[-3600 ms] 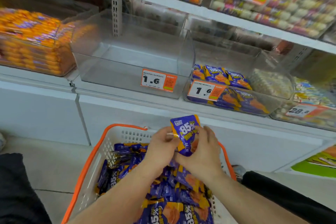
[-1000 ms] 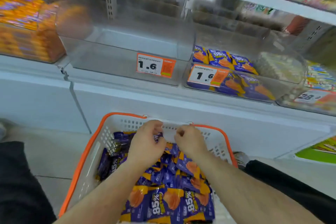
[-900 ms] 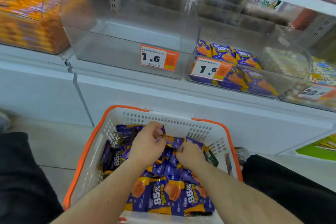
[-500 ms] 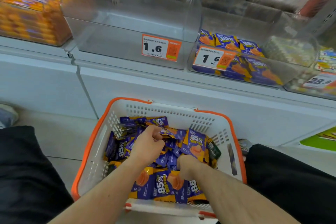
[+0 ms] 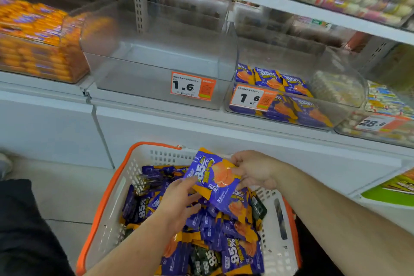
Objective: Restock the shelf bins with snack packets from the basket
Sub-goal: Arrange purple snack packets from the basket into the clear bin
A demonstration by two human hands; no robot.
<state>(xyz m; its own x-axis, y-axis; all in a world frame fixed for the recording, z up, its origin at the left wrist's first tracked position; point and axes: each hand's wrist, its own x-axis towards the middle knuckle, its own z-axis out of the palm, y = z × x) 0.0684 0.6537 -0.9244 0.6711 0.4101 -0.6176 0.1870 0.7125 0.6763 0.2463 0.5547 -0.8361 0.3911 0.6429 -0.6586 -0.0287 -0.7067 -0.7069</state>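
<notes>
Your right hand (image 5: 257, 171) pinched a purple-and-orange snack packet (image 5: 214, 177) above the white, orange-rimmed plastic basket (image 5: 107, 213). Your left hand (image 5: 179, 201) touched the packet's lower edge with loose fingers. Beyond stood a clear plastic bin (image 5: 156, 87) tagged 1.6.

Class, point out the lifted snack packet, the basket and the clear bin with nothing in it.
lifted snack packet (image 5: 212, 175), head view, on its printed front.
basket (image 5: 107, 195), head view, on its orange rim.
clear bin (image 5: 143, 87), head view, on its front wall.

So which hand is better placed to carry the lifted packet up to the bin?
Probably the right hand: it pinches the raised packet at its edge and is nearer the half-filled bin. The left hand only touches the packet from below, over the basket.
</notes>
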